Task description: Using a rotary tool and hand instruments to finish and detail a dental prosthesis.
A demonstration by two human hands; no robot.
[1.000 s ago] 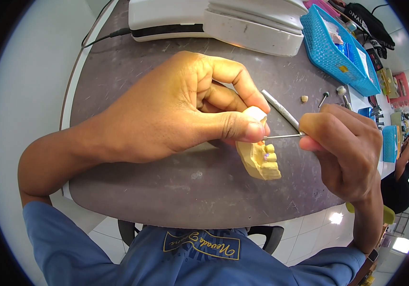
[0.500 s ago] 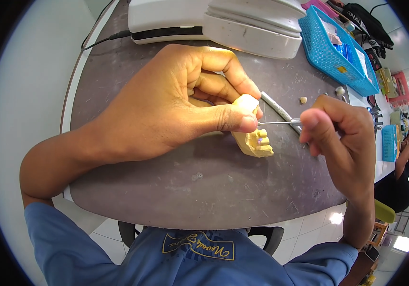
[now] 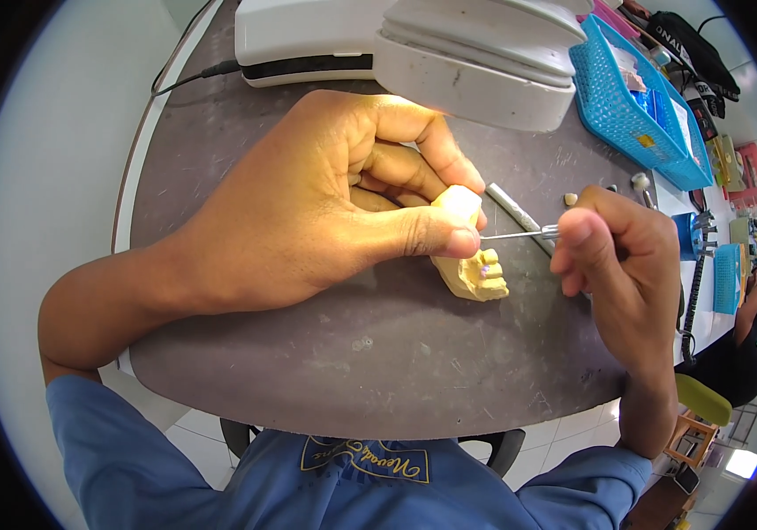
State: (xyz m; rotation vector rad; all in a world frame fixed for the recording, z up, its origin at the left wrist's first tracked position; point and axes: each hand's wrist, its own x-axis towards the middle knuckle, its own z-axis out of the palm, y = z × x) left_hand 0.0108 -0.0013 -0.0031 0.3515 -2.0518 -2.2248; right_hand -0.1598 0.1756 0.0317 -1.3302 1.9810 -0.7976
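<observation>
In the fingers of my left hand [image 3: 308, 208] is a yellow plaster dental cast [image 3: 462, 278], with tooth shapes and a small purple mark at its near end. My thumb crosses the middle of the cast and hides part of it; the far end is brightly lit. My right hand [image 3: 617, 265] pinches a thin metal dental instrument [image 3: 511, 235] by its handle. The instrument's slim shaft points left, and its tip reaches the cast right beside my left thumb tip. Whether the tip touches the cast I cannot tell.
A speckled pale rod [image 3: 512, 205] lies behind the instrument, near a small tooth-coloured piece [image 3: 571, 200]. A white lamp head [image 3: 475, 79] hangs over the far side of the grey table [image 3: 334, 371]. A blue basket [image 3: 630, 132] stands far right. Another person [image 3: 740, 353] is at the right.
The view has shifted slightly, so the lamp and basket appear displaced. My right hand has come a little to the left, and the instrument now slants more. My left hand keeps its hold.
</observation>
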